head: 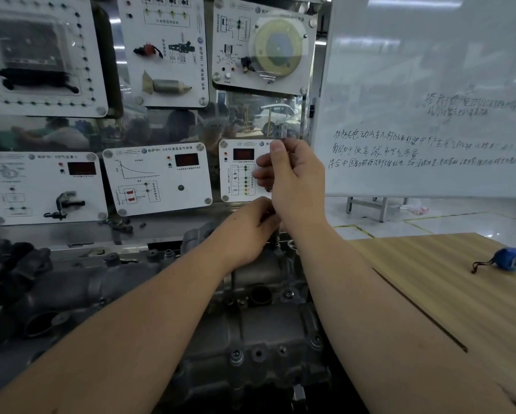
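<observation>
Tool (280,129) mostly hidden inside right hand (294,182), fingertips of left hand (249,233) out of sight behind it, whiteboard (430,70) writing too blurred to read

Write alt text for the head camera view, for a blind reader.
Two bare hands hold an upright socket tool over a grey engine casting: the right hand grips it high, the left hand curls round its lower shaft. Behind stand sensor training panels and a handwritten whiteboard; a blue tape measure lies on a wooden table at right.

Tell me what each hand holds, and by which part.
One upright socket tool: the right hand grips it just below the socket end, the left hand seems to hold its shaft lower down.
</observation>
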Available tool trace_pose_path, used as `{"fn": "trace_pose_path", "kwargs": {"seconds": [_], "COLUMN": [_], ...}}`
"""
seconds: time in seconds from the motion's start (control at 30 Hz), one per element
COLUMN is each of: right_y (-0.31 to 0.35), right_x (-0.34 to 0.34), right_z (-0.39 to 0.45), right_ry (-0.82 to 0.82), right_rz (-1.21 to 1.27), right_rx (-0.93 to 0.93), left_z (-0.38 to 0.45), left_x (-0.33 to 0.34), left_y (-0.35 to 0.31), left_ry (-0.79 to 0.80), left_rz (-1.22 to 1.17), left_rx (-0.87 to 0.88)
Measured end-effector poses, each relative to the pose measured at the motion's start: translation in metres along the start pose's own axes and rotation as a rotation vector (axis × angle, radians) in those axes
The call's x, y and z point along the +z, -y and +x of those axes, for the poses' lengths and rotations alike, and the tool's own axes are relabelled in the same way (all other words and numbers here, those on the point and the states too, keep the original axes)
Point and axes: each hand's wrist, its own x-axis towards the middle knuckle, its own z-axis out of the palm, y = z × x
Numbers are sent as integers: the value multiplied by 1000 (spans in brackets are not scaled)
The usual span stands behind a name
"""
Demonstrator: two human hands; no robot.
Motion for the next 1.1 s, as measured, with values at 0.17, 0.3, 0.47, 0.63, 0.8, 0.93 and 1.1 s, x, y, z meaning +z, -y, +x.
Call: {"fn": "trace_pose_path", "kwargs": {"seconds": [0.17, 0.3, 0.47, 0.63, 0.8, 0.93, 1.1], "right_y": [0, -2, -3, -1, -1, -3, -4], "right_x": [1, -1, -1, 1, 3, 0, -1], "right_z": [-2, -2, -2, -4, -5, -3, -3], "right_ry": [3, -25, -35, 3, 18, 8, -28], "right_rz": [-75, -124, -114, -133, -233, -238, -250], "right_rx": [-8, -21, -26, -38, -72, -67, -71], "left_z": [1, -1, -4, -1, 1, -1, -2], "left_x": [3, 4, 2, 1, 5, 5, 5], "left_y": [-1, 0, -1, 2, 0, 2, 2], "left_ry": [-31, -44, 2, -7, -62, -68, -33], "left_rz": [10, -14, -65, -21, 8, -10, -24], "left_rx": [15, 22, 29, 41, 58, 59, 56]}}
